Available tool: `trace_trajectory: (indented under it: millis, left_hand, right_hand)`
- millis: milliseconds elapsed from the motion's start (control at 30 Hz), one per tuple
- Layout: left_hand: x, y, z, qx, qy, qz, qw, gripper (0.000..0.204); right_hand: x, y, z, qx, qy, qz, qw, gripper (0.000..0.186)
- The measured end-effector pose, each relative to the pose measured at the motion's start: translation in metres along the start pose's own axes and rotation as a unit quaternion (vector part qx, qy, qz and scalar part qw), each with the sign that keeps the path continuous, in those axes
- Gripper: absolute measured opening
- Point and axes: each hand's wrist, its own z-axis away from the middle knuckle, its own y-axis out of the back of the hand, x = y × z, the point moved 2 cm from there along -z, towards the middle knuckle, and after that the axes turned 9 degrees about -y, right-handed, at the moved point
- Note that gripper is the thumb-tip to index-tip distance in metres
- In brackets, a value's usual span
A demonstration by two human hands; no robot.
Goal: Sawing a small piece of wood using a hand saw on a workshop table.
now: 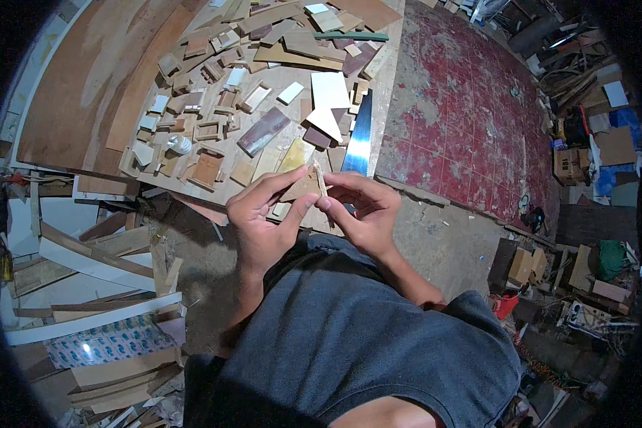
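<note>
My left hand [262, 214] pinches a small flat piece of brown wood [303, 185] between thumb and fingers, at the near edge of the worktable. My right hand [367, 214] grips a thin, rough-edged wood strip [320, 180], held upright against the side of that piece. The two parts touch, but whether they are joined I cannot tell. Just beyond my hands lie a yellowish wood block [297, 154], a white triangular piece [324, 123] and a long tapered metal blade [359, 139] that shines blue.
Small wooden box-like pieces [207, 168] and offcuts [299, 44] cover the worktable [228, 146]. A large wooden board [85, 93] stands at the left. Scrap boards [107, 328] pile up at lower left. Red worn flooring [464, 107] lies to the right, with clutter [592, 157] beyond.
</note>
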Motion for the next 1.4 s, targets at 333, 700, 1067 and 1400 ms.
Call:
trace_trajectory:
  millis: [333,700,1067,1400]
  left_hand:
    - [-0.009,-0.007,-0.004,0.009,0.014,0.042,0.999,0.035]
    - [-0.021,-0.006,-0.008,0.057,0.103,0.16,0.98,0.037]
    - [-0.02,0.005,0.006,0.085,0.216,0.22,0.948,0.027]
    - [-0.026,0.005,0.018,-0.007,0.178,0.216,0.96,0.02]
  right_hand:
    - [-0.003,0.006,-0.01,0.003,0.009,0.016,1.0,0.033]
    - [0.128,0.059,-0.059,0.044,-0.154,0.225,0.961,0.028]
    - [0.317,0.084,-0.048,-0.013,-0.162,0.489,0.857,0.051]
    - [0.387,0.153,0.036,-0.056,-0.151,0.634,0.756,0.051]
